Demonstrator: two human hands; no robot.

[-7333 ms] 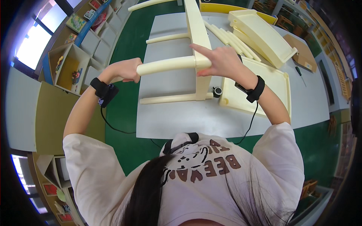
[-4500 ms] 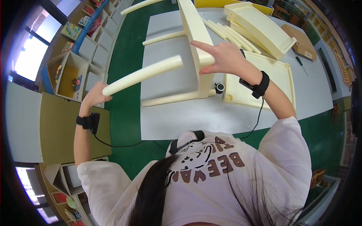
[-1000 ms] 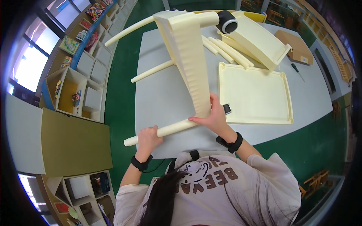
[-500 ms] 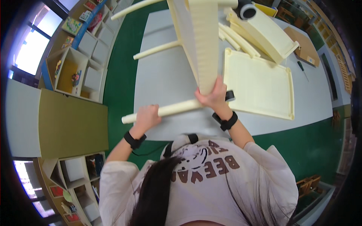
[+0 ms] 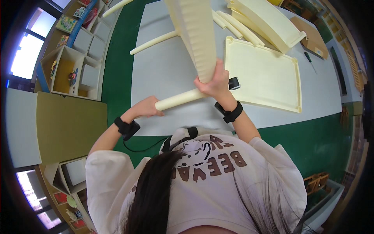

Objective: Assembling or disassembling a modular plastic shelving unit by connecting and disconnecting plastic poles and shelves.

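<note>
A cream plastic shelf panel [image 5: 200, 46] stands on edge over the table, with several round tubes at its corners. My right hand [image 5: 213, 82] is closed around the panel's near corner, where a cream tube [image 5: 180, 100] passes crosswise. At that tube's right end, beside my right wrist, sits a black caster wheel [image 5: 233, 83]. My left hand [image 5: 146, 107] is at the tube's left end, thumb above and fingers curled below, palm against the end. Another tube [image 5: 154, 42] sticks out leftward from the panel's far side. The panel's top runs out of view.
On the grey table [image 5: 156, 74] a flat cream tray-like panel [image 5: 263, 74] lies to the right. Behind it are loose tubes [image 5: 237, 28], a curved-sided cream panel [image 5: 269, 23], a cardboard piece [image 5: 311, 39] and a screwdriver [image 5: 308, 58]. Shelving [image 5: 74, 74] lines the left.
My left hand has slid from a grip along the tube to its left end. The tube and panel, still in my right hand, are tilted a little differently, and the view has shifted.
</note>
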